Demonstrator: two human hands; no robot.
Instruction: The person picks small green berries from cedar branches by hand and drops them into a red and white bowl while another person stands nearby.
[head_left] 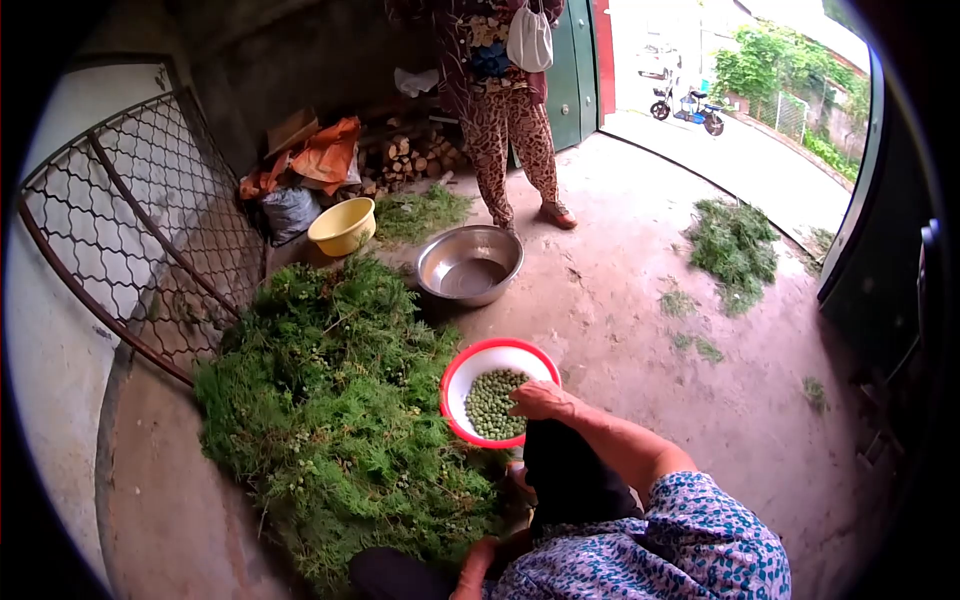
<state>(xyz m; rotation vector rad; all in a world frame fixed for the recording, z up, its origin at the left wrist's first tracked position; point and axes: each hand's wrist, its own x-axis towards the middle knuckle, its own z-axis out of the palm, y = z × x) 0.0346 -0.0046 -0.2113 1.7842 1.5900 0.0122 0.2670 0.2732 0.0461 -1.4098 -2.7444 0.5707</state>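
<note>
My right hand (543, 400) is over the right side of a white basin with a red rim (452, 422). Its fingers are bunched and point in toward the small round green cones (492, 402) in the basin; whatever they hold is too small to make out. Low in the view, my left hand (478, 562) is between my knees, near the edge of a large heap of green conifer branches (340, 400). Its fingers are hidden, so their state does not show.
A steel basin (432, 272) and a yellow basin (345, 230) stand beyond the heap. Another person (510, 130) stands behind the steel basin. Firewood (410, 160) lies by the wall, a metal grille (150, 210) leans left, and loose sprigs (735, 250) lie near the doorway.
</note>
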